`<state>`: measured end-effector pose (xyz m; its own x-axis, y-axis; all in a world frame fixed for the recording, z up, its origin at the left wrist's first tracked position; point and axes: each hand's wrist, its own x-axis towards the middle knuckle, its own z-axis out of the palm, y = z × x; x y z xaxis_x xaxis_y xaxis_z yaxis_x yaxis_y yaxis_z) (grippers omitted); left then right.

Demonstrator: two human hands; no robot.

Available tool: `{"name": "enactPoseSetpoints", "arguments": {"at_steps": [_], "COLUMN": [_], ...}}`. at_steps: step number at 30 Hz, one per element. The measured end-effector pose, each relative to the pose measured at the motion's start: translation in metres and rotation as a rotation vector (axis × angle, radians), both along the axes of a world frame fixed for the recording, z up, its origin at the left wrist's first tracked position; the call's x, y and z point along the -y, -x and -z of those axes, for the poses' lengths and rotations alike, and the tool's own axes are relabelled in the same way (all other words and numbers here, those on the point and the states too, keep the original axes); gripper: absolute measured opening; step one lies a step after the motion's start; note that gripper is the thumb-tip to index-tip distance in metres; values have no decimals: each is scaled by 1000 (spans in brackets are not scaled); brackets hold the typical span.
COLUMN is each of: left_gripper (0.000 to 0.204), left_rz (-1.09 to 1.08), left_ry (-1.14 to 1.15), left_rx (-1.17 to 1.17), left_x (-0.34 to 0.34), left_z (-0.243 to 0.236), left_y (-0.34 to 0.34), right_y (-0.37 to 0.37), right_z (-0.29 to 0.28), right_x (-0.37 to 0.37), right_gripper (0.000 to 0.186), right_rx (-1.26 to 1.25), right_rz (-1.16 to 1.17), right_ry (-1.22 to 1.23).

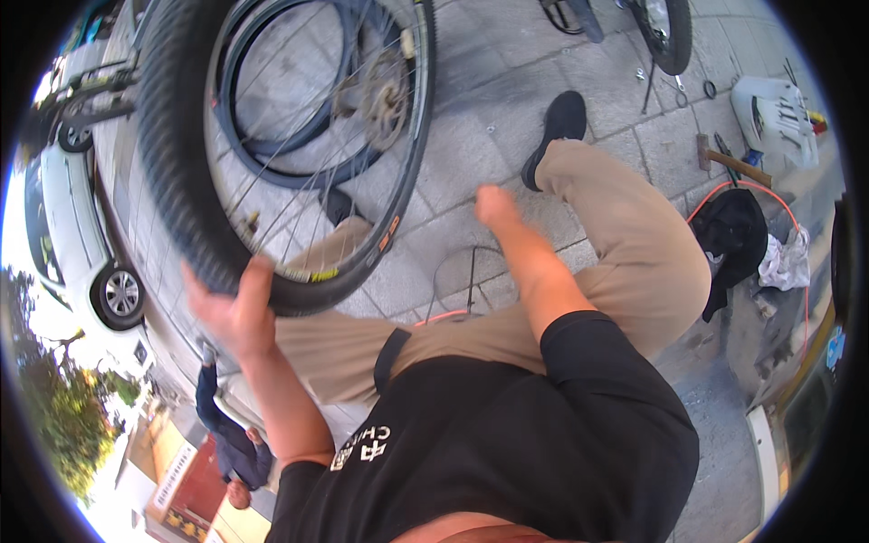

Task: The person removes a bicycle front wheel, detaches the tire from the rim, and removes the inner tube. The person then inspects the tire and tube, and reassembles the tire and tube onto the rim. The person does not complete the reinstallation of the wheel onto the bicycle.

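My left hand (237, 303) grips the black tyre of a bicycle wheel (176, 154), which is raised at the upper left and shows spokes, a rim and a brake disc (387, 104). My right hand (496, 204) hangs between my legs with its fingers curled; whether anything is inside them I cannot make out. Below and behind the wheel, loops of tyre or tube (249, 122) lie on the paving, partly hidden by it.
Another bicycle wheel (674, 36) is at top. On the right lie a wrench (681, 90), hammer (735, 161), white plastic crate (769, 122), black cloth (733, 235) and orange hose (783, 206). A parked white car (77, 231) and another person (235, 443) are on the left.
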<state>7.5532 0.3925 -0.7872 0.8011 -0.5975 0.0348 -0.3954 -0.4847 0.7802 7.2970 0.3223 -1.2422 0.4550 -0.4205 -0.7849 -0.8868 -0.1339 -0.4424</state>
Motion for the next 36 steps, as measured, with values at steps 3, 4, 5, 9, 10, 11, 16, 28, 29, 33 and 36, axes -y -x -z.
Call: {"name": "enactPoseSetpoints", "arguments": {"at_steps": [3, 4, 5, 9, 10, 11, 16, 28, 29, 33, 36], "left_gripper": [70, 72, 74, 78, 81, 83, 84, 89, 85, 82, 81], "left_rz": [19, 25, 23, 7, -28, -72, -62, -91, -65, -106, -135], "left_ry": [51, 66, 74, 71, 50, 28, -5, -78, -42, -76, -69], "left_rx": [-18, -66, -111, -113, -115, -112, -85, 6, -14, 31, 36], "left_x": [10, 15, 14, 17, 22, 27, 36, 37, 38, 58, 76], "left_z": [1, 2, 2, -1, -1, -4, -14, -29, -18, -27, -28], "left_y": [-4, -4, -6, -15, -13, -8, -5, -33, -42, -9, 8], "right_y": [10, 11, 13, 31, 40, 51, 167, 376, 409, 377, 364], "right_z": [36, 34, 29, 12, 3, -3, 49, 198, 197, 199, 175], "right_x": [-15, -6, 20, 170, 204, 235, 331, 488, 493, 484, 448], "right_gripper": [28, 29, 31, 39, 43, 47, 51, 27, 25, 19, 20], "right_rx": [16, 9, 43, 209, 135, 66, -227, 445, 418, 113, 67], "right_rz": [-107, -99, 65, 910, 981, 1045, 1032, 2122, 2100, 1844, 1783], "right_ry": [104, 96, 134, 427, 450, 468, 614, 293, 264, 175, 210]}}
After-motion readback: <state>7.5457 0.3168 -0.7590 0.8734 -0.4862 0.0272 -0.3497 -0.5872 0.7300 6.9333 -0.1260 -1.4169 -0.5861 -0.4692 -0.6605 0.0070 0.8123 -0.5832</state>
